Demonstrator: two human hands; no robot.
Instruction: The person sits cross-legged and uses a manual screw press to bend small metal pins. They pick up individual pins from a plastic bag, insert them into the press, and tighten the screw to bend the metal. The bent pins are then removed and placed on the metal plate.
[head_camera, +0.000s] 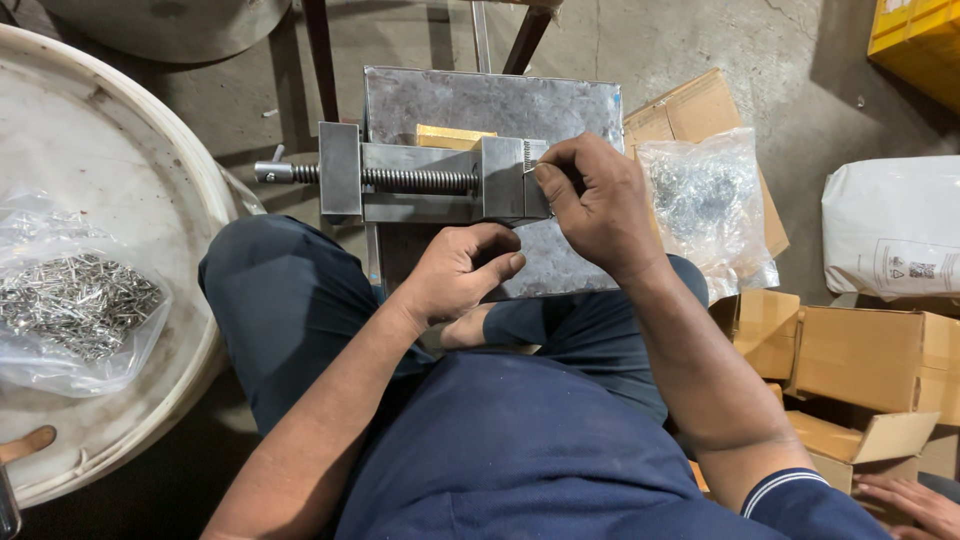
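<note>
Head view: right hand (598, 205) pinches a small toothed metal piece (528, 157) at the vise (420, 181), upper centre of frame. Left hand (462, 268) rests loosely curled, holding nothing, on the steel plate (560, 262). Plastic bag (60, 300) at left holds metal pins; bag (705, 205) right of the vise holds small metal parts. Cardboard boxes (860, 355) lower right, contents hidden.

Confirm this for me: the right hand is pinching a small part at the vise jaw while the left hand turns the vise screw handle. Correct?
Not quite. In the head view the left hand rests curled on the metal plate below the vise, away from the screw handle. The right hand does pinch a small part at the jaw.
</note>
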